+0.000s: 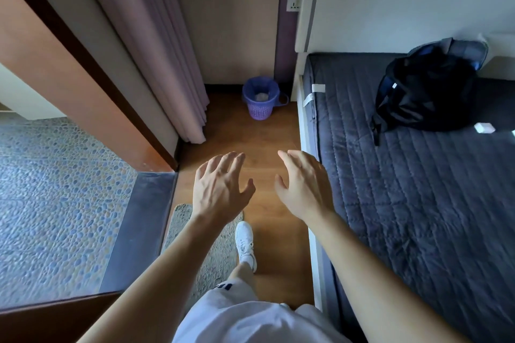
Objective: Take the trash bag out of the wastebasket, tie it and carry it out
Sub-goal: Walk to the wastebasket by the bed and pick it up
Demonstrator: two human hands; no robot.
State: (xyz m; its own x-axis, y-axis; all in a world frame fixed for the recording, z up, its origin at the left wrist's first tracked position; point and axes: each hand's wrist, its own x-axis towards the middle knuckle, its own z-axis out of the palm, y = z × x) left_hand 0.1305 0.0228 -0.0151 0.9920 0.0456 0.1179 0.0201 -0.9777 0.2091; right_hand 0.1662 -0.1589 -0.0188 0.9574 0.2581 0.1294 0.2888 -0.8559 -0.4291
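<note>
Wood floor [262,142] | wastebasket [260,99] far ahead | left hand [220,186], right hand [303,184] spread, empty

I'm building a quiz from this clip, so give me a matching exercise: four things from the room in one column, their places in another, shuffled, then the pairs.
Things:
1. wastebasket
2. backpack
3. curtain
4. white shoe

Places:
A. on the dark quilted mattress
B. hanging at the left, beside the wooden door frame
C. on the wood floor at the far wall, near the bed corner
D. on the floor below the two open hands, left hand and right hand

Pairs: 1-C, 2-A, 3-B, 4-D
</note>
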